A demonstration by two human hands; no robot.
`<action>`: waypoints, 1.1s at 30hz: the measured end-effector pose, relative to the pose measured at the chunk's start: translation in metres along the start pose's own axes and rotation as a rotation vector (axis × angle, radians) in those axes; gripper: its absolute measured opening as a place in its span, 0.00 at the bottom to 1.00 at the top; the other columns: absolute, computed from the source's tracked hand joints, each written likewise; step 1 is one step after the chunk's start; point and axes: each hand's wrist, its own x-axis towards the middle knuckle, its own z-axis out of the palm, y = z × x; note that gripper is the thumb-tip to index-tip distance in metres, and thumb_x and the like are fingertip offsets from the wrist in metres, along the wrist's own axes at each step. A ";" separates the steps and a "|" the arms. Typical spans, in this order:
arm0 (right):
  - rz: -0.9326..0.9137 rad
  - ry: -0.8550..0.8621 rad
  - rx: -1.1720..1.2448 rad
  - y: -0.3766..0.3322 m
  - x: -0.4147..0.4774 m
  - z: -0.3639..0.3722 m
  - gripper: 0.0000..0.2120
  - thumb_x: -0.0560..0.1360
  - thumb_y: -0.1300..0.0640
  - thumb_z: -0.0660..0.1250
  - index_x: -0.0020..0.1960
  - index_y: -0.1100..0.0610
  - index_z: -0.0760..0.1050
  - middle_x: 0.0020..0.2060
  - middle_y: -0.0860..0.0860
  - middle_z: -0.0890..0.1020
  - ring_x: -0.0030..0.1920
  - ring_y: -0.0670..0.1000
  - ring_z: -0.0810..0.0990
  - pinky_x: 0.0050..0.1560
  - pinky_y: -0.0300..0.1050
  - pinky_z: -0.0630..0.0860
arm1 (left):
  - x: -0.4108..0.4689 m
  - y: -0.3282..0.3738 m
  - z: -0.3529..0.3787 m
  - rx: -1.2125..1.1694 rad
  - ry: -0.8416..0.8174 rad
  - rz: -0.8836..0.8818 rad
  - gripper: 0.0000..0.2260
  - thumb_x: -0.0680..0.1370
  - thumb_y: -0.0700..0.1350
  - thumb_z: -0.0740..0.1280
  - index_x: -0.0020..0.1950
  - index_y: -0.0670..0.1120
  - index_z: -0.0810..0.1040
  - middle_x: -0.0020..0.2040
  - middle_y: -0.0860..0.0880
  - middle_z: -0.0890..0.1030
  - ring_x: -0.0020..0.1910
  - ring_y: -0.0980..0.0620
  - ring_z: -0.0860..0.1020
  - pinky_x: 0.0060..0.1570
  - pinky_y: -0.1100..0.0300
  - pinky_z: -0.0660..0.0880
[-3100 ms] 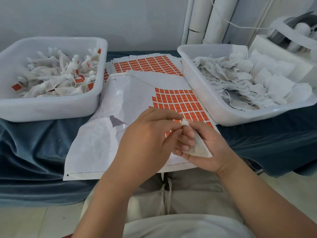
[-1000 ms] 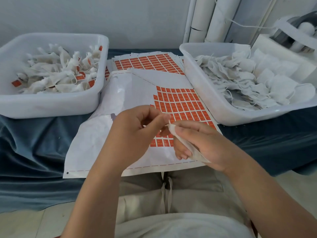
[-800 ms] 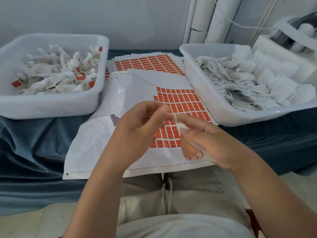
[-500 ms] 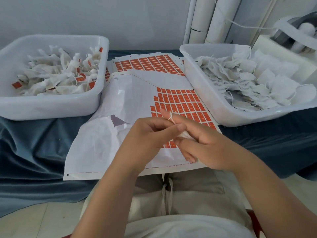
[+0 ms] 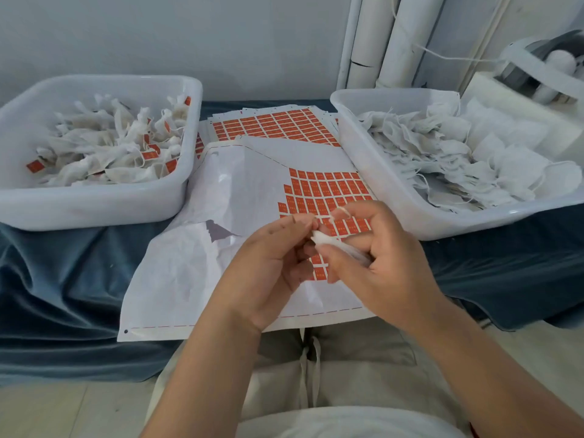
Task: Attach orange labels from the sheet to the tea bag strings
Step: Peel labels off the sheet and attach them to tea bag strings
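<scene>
Blue tablecloth (image 5: 63, 279), label sheet (image 5: 246, 197), tea bag (image 5: 325, 240)

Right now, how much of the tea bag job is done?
Done: the left tub holds a pile of labelled bags. In hand: the right hand grips one tea bag while the left hand pinches at its top; no label on it shows. Left: the right tub is heaped with unlabelled bags, and the sheet has many orange labels to use.

The label sheet (image 5: 246, 197) lies on the table (image 5: 63, 279); a tub (image 5: 94, 210) of tea bags (image 5: 104, 153) stands left of it, another tub (image 5: 395, 197) right of it, more sheets (image 5: 275, 124) behind it.
</scene>
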 end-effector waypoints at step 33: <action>0.430 -0.384 1.398 0.022 0.010 -0.006 0.19 0.86 0.47 0.63 0.74 0.51 0.76 0.33 0.46 0.79 0.35 0.45 0.77 0.46 0.42 0.77 | -0.017 0.012 -0.001 0.787 0.209 0.635 0.05 0.83 0.47 0.69 0.47 0.50 0.82 0.40 0.51 0.85 0.39 0.51 0.84 0.40 0.62 0.81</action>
